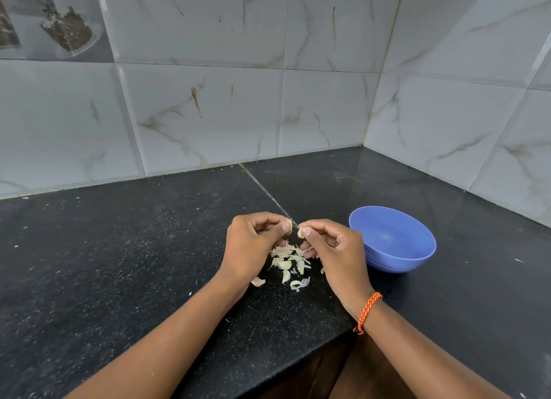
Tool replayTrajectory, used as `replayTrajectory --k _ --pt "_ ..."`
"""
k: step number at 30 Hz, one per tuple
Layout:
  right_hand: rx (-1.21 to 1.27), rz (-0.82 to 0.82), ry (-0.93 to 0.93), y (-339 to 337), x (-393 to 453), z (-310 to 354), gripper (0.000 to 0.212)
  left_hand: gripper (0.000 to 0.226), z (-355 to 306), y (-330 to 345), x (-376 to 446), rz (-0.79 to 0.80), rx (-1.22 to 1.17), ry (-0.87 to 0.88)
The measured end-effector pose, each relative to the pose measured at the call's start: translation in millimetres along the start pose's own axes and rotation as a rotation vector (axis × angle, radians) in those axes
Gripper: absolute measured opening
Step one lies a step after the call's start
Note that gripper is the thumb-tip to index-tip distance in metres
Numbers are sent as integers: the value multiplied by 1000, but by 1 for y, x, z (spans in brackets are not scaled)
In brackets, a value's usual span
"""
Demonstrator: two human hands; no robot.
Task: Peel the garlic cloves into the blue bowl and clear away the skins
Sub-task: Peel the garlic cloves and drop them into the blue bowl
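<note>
Fingertips do the work as I see it: my right hand [334, 243] pinches a garlic clove [301, 232] between thumb and forefinger, and my left hand [250, 243] nips what looks like a shred of skin [288, 221] just beside it. Both hover over the heap of cloves and skins [290, 264] on the table [149, 249], likely so scraps fall together. Just to the right, the blue bowl [417, 258] looks empty.

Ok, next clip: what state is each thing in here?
Bowl: upright on the counter, looks empty.
Clove: pinched in right hand fingers, above the pile.
Left hand: fingers pinch a bit of skin.
Pile: cloves and loose skins on the counter below the hands.
</note>
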State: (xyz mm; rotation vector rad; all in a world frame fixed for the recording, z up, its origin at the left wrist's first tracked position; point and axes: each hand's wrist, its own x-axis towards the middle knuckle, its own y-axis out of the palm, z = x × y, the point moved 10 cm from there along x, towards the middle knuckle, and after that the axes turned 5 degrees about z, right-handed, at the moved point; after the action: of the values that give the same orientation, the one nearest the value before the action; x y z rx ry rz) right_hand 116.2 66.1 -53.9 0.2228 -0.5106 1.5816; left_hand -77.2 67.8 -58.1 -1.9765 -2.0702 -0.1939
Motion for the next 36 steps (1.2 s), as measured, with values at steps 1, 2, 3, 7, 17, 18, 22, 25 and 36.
replayTrajectory --k 1,2,3,7,17,18,22,25,36 --pt "-4 2 0 0 0 0 15 6 0 -1 0 -5 -11 -4" --pt "-6 5 -1 1 0 -1 16 7 1 -2 0 -11 -18 -7" --pt "-8 10 -2 1 0 -1 17 9 1 -3 0 -15 -22 -8" --pt "-61 16 -5 2 1 -1 15 7 1 -3 0 -8 -18 -15" --pt "-143 46 -112 8 0 11 19 6 -2 11 0 93 80 17" --pt "-153 34 -122 6 -1 13 17 6 -3 11 0 98 93 22" --pt "-177 -9 -112 1 -1 11 12 7 -2 11 -2 80 66 14" --pt "-171 -5 -108 4 -2 11 11 9 -3 11 -5 54 11 7" --pt "-152 -24 -112 2 -5 16 10 6 0 13 -5 22 -100 -4"
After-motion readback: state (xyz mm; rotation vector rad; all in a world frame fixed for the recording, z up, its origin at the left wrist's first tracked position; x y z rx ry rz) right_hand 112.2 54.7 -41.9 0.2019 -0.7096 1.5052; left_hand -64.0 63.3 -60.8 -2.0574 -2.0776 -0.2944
